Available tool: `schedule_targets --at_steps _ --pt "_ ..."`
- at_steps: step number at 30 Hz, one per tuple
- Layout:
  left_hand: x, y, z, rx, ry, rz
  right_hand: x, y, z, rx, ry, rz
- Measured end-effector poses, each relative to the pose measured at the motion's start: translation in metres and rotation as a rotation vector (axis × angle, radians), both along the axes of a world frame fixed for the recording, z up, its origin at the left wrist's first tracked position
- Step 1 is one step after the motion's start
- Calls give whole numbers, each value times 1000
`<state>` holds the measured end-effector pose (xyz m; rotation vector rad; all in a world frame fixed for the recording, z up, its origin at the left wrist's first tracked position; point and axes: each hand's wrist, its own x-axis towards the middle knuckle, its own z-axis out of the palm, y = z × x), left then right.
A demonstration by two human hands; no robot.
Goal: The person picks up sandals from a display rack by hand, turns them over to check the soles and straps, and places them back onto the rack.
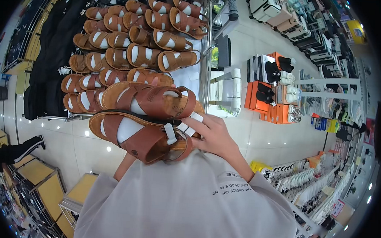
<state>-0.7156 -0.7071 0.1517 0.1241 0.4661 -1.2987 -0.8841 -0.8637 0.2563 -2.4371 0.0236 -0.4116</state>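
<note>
A pair of brown strap sandals, the nearer sandal (144,140) and the farther sandal (150,100), is held side by side in front of my chest. White filling shows between their straps, and white tags (192,123) hang at the heels. My right hand (215,135) is closed at the heel end, with its fingers by the tags. From below, my left forearm (125,165) reaches behind the pair. Most of my left hand (156,81) is hidden under the sandals; only what look like fingertips show past the far edge.
Rows of similar brown sandals (117,42) lie on a display rack just ahead. Black trousers (56,47) hang at its left. Shoes stand on orange boxes (256,96) to the right, and yellow-topped stands (81,188) are at lower left. Suitcases (265,6) line the upper right.
</note>
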Motion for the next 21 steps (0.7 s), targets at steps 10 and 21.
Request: schedule_targets --at_steps 10,21 --pt "-1 -12 9 67 -217 91 12 -51 -7 163 -330 23" --pt "4 -19 16 125 -451 145 14 -74 -5 1332 158 144"
